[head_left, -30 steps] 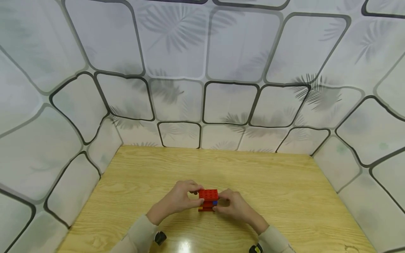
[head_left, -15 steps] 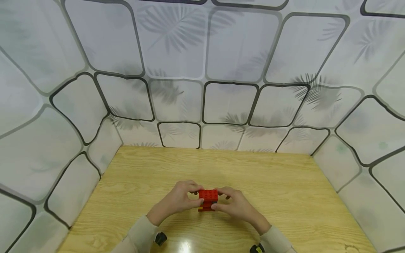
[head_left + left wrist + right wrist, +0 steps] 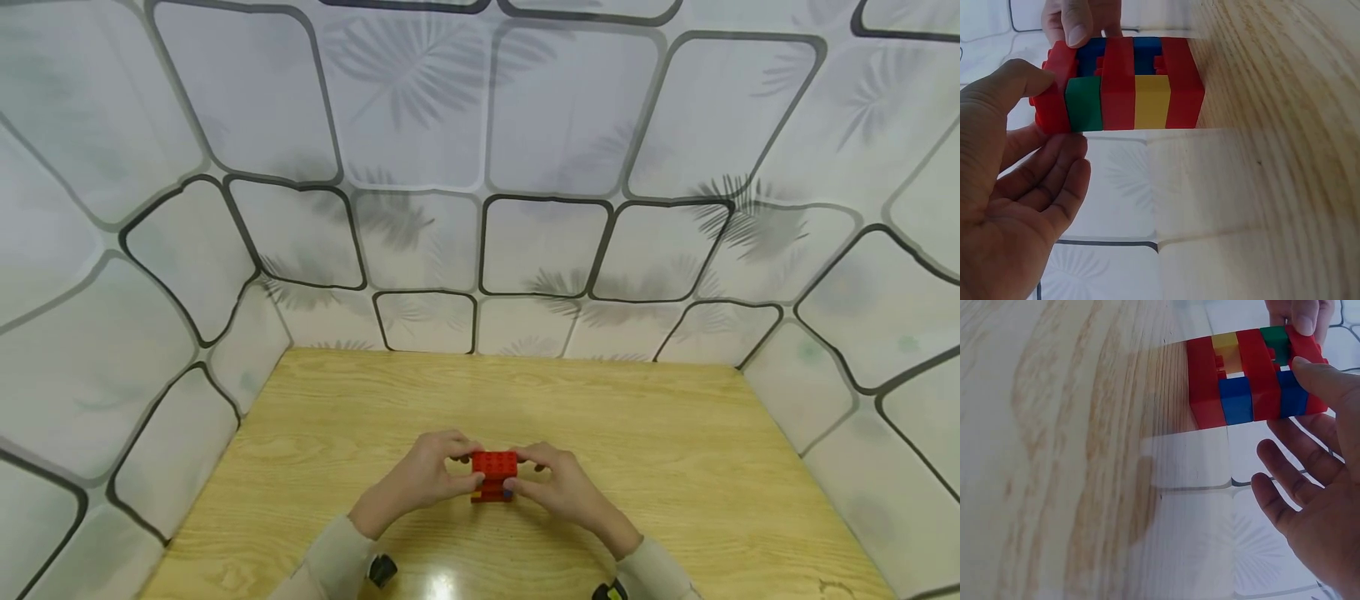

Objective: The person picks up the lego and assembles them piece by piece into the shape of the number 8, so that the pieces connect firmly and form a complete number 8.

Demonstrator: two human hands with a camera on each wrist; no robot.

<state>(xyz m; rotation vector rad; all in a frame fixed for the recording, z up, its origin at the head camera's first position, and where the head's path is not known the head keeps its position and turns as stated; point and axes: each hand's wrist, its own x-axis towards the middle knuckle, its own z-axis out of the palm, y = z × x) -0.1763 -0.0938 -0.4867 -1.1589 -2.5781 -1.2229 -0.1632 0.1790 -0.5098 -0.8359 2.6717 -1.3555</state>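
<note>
A small tower of toy building bricks stands on the table, topped by a studded red brick (image 3: 494,463). Below it, red layers alternate with pairs of smaller bricks. On the left end these are a green brick (image 3: 1084,105) and a yellow brick (image 3: 1152,102); on the right end, an upper blue brick (image 3: 1293,394) and a lower blue brick (image 3: 1236,400). My left hand (image 3: 420,473) pinches the top red brick at its left end, thumb in front and fingers behind. At the other end, my right hand (image 3: 564,490) pinches the same brick, thumb on the near side.
The wood-grain table (image 3: 360,392) spreads around the tower. A patterned curtain (image 3: 547,250) encloses the back and both sides. Dark devices sit at the left wrist (image 3: 382,570) and right wrist (image 3: 609,591).
My right hand has shifted from the tower's right side up to the top red brick, its fingers reaching behind and its thumb rising on the front. The left hand keeps its hold.
</note>
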